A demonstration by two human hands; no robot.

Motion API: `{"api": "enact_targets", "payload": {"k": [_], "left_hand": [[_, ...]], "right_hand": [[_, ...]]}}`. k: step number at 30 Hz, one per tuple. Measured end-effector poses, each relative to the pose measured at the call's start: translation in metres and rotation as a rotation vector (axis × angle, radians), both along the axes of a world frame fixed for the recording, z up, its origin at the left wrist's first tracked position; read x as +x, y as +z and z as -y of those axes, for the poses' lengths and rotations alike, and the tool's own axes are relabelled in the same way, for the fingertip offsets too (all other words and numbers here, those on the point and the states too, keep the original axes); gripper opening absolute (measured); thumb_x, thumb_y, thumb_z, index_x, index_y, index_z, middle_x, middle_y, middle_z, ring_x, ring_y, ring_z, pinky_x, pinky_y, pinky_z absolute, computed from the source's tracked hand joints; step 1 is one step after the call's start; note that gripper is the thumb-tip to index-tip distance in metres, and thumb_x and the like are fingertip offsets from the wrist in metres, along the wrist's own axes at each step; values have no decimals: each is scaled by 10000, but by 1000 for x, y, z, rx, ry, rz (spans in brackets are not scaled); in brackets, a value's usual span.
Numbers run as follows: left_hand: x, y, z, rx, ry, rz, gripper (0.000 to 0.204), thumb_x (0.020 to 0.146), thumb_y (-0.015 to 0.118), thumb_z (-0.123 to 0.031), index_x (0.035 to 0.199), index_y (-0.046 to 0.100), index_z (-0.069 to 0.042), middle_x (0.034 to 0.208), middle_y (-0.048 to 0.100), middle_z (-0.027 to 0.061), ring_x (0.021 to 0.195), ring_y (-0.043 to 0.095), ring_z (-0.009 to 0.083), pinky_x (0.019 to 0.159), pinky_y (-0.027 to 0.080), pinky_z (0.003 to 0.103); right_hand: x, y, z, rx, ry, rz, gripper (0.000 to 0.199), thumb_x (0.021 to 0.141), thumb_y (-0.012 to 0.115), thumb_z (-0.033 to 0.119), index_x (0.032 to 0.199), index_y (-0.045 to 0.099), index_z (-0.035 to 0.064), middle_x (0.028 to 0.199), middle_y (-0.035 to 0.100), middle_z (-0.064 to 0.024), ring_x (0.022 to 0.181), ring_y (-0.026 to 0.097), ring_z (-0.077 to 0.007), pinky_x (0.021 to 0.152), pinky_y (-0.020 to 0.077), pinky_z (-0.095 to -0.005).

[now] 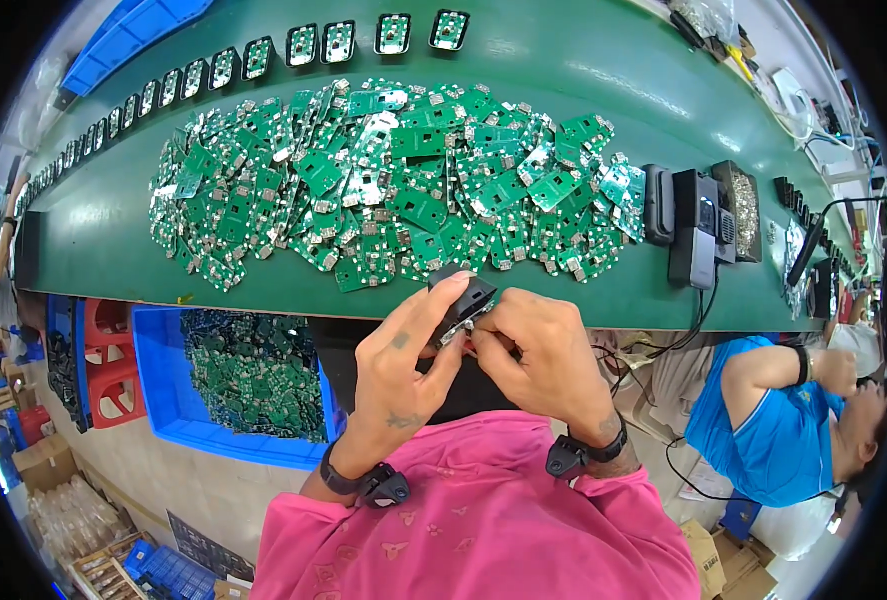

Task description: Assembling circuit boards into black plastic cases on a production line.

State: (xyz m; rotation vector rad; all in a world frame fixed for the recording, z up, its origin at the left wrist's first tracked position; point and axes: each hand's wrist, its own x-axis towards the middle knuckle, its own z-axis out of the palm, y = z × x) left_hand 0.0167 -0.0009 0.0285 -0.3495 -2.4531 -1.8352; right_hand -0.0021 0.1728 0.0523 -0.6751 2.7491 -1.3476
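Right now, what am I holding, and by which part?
A black case: your left hand grips its left side; your right hand is at its right end.

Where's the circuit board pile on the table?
Head view, upper middle: the pile lies beyond the left hand, left of the rounded black case.

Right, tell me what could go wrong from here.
The left hand holds a black casing near the front edge of the green table, so a slip might drop it off. The circuit boards lie loose and overlapping, so a nudge could scratch some or slide them over. Dark cords hang past the edge beyond the right hand; an arm might snag them.
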Motion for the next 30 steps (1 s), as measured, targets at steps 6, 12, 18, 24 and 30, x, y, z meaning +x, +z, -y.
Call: {"api": "enact_targets", "payload": {"k": [6,12,18,24,30], "left_hand": [[5,-6,-6,-42,75,-14,491,854,645,85,1327,546,-3,1161,653,159,925,689,142,732,584,236],[14,-23,-2,211,62,166,566,898,588,79,1429,419,-20,1204,610,179,893,691,177,744,586,255],[11,-15,8,555,25,416,624,857,629,112,1417,379,-5,1209,585,177,928,685,218,762,616,306],[7,-13,4,411,-74,467,680,800,702,124,1400,409,-6,1310,538,167,1058,627,196,868,580,313],[8,-7,-2,494,59,330,602,821,683,128,1367,461,5,1245,583,159,967,673,201,761,604,288]], "right_hand": [[3,-10,8,-19,-51,-42,35,782,651,18,772,617,13,697,565,-124,620,586,-318,563,458,-415],[10,-12,10,-67,-72,5,72,846,685,66,813,638,23,668,549,-92,547,559,-233,508,437,-348],[13,-20,11,-212,-208,209,140,897,686,83,875,619,-38,693,655,-54,562,592,-63,475,440,-230],[27,-23,4,-624,-313,286,132,879,717,74,887,634,-29,692,662,-44,585,625,-61,498,472,-213],[22,-21,12,-461,-208,67,78,845,719,40,861,682,-26,704,637,-83,592,621,-153,508,442,-272]]}}
